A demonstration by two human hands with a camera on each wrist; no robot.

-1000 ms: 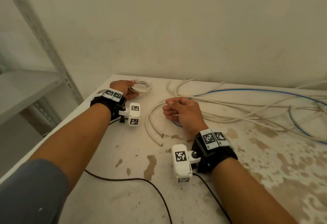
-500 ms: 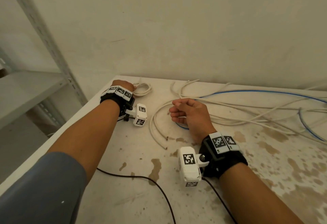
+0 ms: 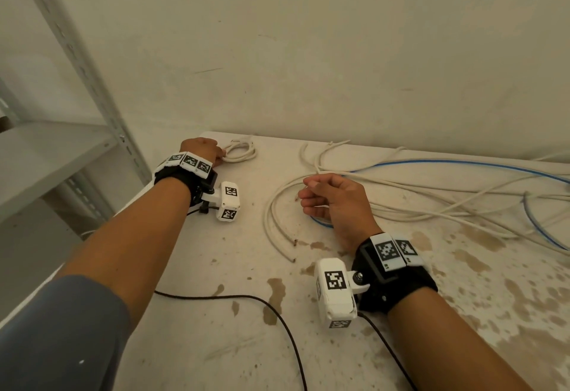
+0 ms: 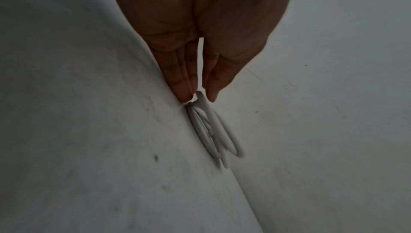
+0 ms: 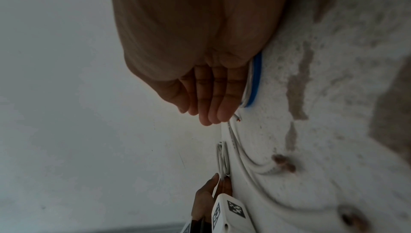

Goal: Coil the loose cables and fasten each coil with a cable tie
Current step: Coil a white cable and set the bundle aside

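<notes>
A small white cable coil (image 3: 239,151) lies at the table's far left corner. My left hand (image 3: 200,151) reaches it from the near side. In the left wrist view my thumb and fingertips pinch the near edge of the coil (image 4: 213,134), with my left hand (image 4: 199,96) held almost straight. Loose white cables (image 3: 277,205) and a blue cable (image 3: 447,162) sprawl over the right half of the table. My right hand (image 3: 330,202) rests on them with fingers loosely curled and nothing in it. The blue cable (image 5: 255,82) runs under my right hand (image 5: 206,106).
The stained white table (image 3: 216,344) stands against a plain wall. A grey metal shelf unit (image 3: 46,156) stands left of the table's edge. A thin black wire (image 3: 246,298) from the wrist cameras crosses the near table.
My left hand has slid the small coil farther toward the far left corner. The right hand has stayed in place on the loose cables.
</notes>
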